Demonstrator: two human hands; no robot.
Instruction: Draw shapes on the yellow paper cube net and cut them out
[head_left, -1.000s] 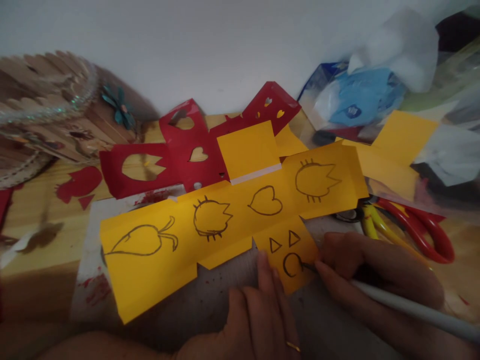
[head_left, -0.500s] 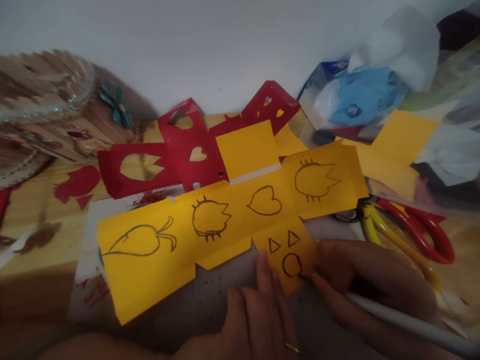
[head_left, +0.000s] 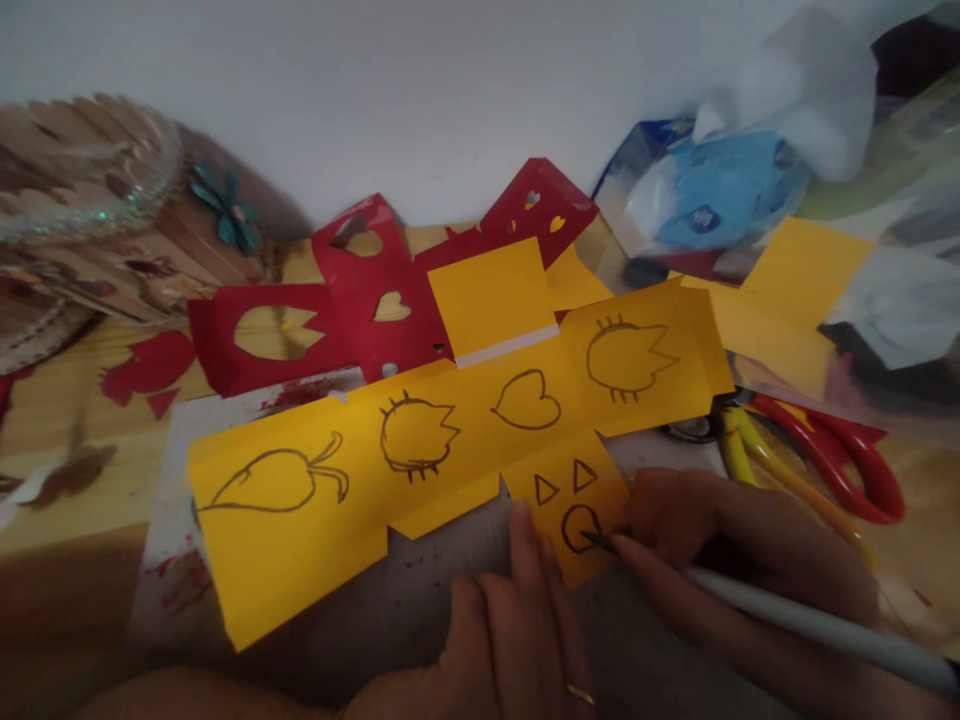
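A yellow paper box template (head_left: 300,540) lies flat, with a carrot-like shape, two spiky outlines and a heart drawn on it in dark lines. Its lower flap (head_left: 517,480) bears two triangles and a circle. My right hand (head_left: 750,550) grips a pale-barrelled marker (head_left: 795,612), its dark tip inside the circle at the right. The stretched index finger of my left hand (head_left: 502,630) rests at the flap's left edge; the other fingers are partly bent, and nothing shows in this hand.
Behind lies a red cut-out paper template (head_left: 352,335). Red-handled scissors (head_left: 862,480) and a yellow-handled tool (head_left: 772,460) sit at right, below a blue plastic pack (head_left: 735,190). A stick-built craft house (head_left: 90,200) stands at left; a grey board (head_left: 450,580) lies underneath.
The marker tip has moved from the circle's lower right edge up and left to inside it. The circle's line now looks closed there. My left hand stays nearly in place.
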